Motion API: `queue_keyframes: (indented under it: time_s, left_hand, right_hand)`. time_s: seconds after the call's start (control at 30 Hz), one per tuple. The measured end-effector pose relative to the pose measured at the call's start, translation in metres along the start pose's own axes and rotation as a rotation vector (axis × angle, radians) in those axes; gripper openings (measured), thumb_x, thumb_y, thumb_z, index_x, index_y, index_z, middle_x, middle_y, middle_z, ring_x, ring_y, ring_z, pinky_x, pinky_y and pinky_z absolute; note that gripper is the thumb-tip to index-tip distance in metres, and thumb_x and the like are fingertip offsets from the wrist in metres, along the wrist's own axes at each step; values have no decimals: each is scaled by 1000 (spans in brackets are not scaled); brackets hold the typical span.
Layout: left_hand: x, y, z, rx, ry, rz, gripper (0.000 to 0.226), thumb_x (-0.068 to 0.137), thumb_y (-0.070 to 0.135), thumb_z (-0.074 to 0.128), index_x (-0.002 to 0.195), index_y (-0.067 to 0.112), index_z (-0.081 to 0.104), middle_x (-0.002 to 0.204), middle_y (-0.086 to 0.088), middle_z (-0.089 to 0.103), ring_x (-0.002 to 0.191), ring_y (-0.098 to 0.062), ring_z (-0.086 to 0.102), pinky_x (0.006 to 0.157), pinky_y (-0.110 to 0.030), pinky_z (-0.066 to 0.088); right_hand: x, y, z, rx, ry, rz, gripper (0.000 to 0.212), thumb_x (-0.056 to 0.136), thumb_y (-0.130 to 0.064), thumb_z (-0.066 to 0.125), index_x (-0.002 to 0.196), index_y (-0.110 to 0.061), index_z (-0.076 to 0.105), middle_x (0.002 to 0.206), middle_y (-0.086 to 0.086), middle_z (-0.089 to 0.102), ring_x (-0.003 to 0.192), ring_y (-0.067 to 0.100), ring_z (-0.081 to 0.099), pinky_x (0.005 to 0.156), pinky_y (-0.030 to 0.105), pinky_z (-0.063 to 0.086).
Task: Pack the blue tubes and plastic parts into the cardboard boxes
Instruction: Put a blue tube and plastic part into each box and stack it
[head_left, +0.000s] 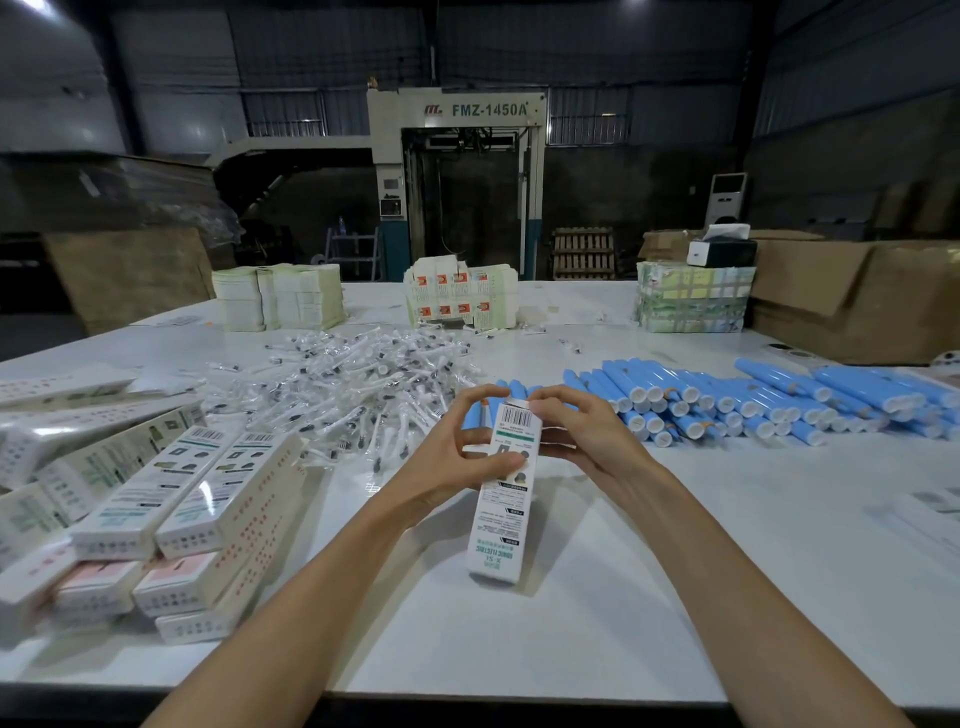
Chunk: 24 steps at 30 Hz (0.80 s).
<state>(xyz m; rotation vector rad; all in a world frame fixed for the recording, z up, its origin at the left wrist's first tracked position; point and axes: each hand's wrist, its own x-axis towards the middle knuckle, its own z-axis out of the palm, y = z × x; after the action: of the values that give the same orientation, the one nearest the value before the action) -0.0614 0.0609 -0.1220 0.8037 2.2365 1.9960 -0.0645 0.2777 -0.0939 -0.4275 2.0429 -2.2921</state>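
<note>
Hands: left hand (457, 457) and right hand (582, 441) both grip one upright cardboard box (501, 499) on the table (675, 545), fingertips at its top flap; blue tubes (727, 405) lie behind.

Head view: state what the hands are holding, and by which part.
One white carton, in both. The left hand grips its upper body, thumb on the front; the right hand pinches its top end.

"FMZ-1450A" on the grey machine (457, 171)
</note>
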Motion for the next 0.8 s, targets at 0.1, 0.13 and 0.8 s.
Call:
queue_keyframes:
  time_s: [0.1, 0.13, 0.8]
  left_hand:
    - [-1, 0, 0, 9, -4, 4, 81, 87, 27, 91, 150, 48, 44, 118, -14, 79, 103, -33, 79, 77, -44, 66]
    - [-1, -1, 0, 6, -1, 3, 80, 88, 25, 90, 149, 48, 45, 117, -14, 80, 101, -33, 80, 75, -42, 65]
    - [-4, 5, 3, 0, -51, -14, 64, 91, 16, 88, 138, 46, 56, 116, -11, 81, 98, -29, 80, 75, -36, 64]
  right_hand:
    - [0, 1, 3, -78, 17, -38, 17, 99, -21, 66, 104, -17, 82, 102, 12, 80, 97, 26, 77, 74, 27, 60]
    - [0, 1, 4, -109, 20, -61, 19, 100, -20, 65, 101, -21, 83, 101, 9, 80, 96, 23, 77, 73, 25, 60]
    - [7, 6, -7, -113, -28, -93, 15, 94, -27, 77, 99, -15, 85, 101, 15, 80, 98, 30, 77, 88, 35, 62]
